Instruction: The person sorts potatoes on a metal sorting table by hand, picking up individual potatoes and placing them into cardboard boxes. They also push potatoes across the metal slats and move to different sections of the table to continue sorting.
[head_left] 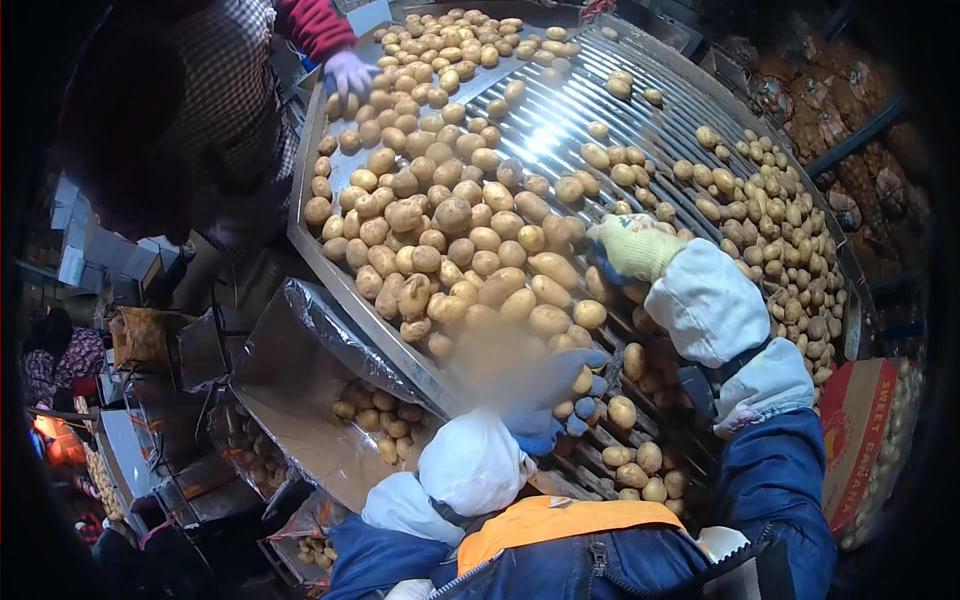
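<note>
A white glare (543, 138) shines on the large, metal-slatted counter (565, 100) in the upper middle of the frame; the surroundings are dim. White cardboard boxes (95, 245) cluster at the left, and a dark, straight beam (858, 138) slants across brown sacks (815, 95) at upper right.

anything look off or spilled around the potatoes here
One mild oddity: the red cardboard box at far right is printed "SWEET BANANA", yet the slatted metal table carries round, yellow-brown potatoes. No spill shows plainly, though a hazy patch blurs the view around the blue-gloved left hand.
</note>
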